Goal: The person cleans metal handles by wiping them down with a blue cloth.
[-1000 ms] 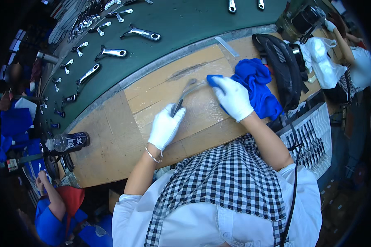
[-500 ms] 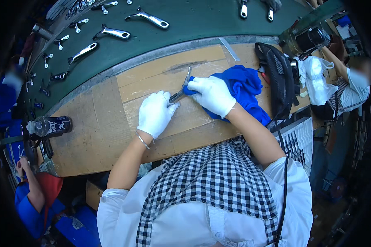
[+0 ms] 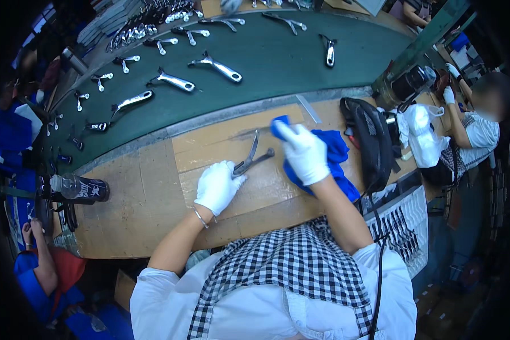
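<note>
My left hand [image 3: 216, 187], in a white glove, is closed round one end of a dark grey metal forked tool [image 3: 245, 165], plier-like, with two arms spreading away from the fingers. Its gripped end is hidden in the glove. To the right, my right hand [image 3: 305, 154], also gloved, is raised and pinches a blue cloth [image 3: 280, 127] at its fingertips, apart from the tool. A larger crumpled blue cloth [image 3: 337, 167] lies beneath and beside that hand; whether the two pieces join I cannot tell.
Cardboard [image 3: 136, 192] covers the bench. Beyond it a green belt [image 3: 266, 65] carries several shiny metal tools [image 3: 216, 67]. A dark bottle [image 3: 76, 188] lies at left. At right are a black mesh bag [image 3: 368, 141], a white plastic bag [image 3: 425, 133] and a co-worker [image 3: 473, 122].
My right hand has drawn away from the tool, up and to the right, with the blue cloth. The left hand keeps the tool. The view has tilted, showing more of the belt.
</note>
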Demonstrator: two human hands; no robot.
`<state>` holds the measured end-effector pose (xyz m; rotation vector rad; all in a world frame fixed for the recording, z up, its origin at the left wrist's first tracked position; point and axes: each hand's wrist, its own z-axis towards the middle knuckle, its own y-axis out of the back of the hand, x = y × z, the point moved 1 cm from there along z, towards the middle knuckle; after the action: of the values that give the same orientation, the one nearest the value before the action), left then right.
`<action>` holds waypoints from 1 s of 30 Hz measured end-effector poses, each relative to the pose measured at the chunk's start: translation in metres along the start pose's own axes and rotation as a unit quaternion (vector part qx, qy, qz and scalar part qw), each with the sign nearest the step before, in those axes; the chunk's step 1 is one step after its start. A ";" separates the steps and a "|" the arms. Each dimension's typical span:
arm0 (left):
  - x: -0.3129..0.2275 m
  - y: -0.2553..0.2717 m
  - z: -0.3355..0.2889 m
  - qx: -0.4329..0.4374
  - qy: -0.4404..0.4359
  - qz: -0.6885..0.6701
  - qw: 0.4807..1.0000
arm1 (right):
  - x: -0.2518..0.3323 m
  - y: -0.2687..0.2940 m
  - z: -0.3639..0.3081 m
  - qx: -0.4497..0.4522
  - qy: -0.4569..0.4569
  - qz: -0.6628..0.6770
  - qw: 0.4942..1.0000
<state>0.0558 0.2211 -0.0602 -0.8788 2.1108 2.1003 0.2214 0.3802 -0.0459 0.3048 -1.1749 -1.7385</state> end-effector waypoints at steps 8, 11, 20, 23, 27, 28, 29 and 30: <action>0.010 0.029 0.178 0.008 -0.010 -0.541 0.841 | -0.024 0.006 -0.032 0.115 0.019 -0.094 0.989; 0.023 0.057 0.242 -0.155 0.056 -0.107 0.981 | -0.024 0.002 -0.037 0.100 0.006 -0.101 0.990; 0.020 0.041 0.207 -0.034 0.021 -0.051 0.998 | -0.028 -0.001 -0.041 0.098 -0.008 -0.103 0.990; -0.008 0.034 0.114 -0.084 -0.082 -0.067 0.991 | -0.027 -0.001 -0.044 0.073 -0.003 -0.112 0.991; -0.015 -0.006 0.012 -0.025 -0.187 0.002 0.982 | -0.024 -0.006 -0.042 0.059 0.009 -0.120 0.991; -0.010 -0.024 0.001 -0.002 -0.195 -0.019 0.981 | -0.025 -0.008 -0.041 0.052 0.014 -0.116 0.992; -0.005 -0.038 -0.005 0.005 -0.189 -0.028 0.981 | -0.026 -0.009 -0.041 0.053 0.018 -0.111 0.992; 0.003 -0.045 -0.007 -0.068 -0.165 -0.095 0.979 | -0.029 -0.012 -0.041 0.040 0.019 -0.107 0.993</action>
<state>0.0742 0.2170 -0.1017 -0.6568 1.6714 2.1336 0.2554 0.3809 -0.0844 0.5270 -1.2222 -1.8624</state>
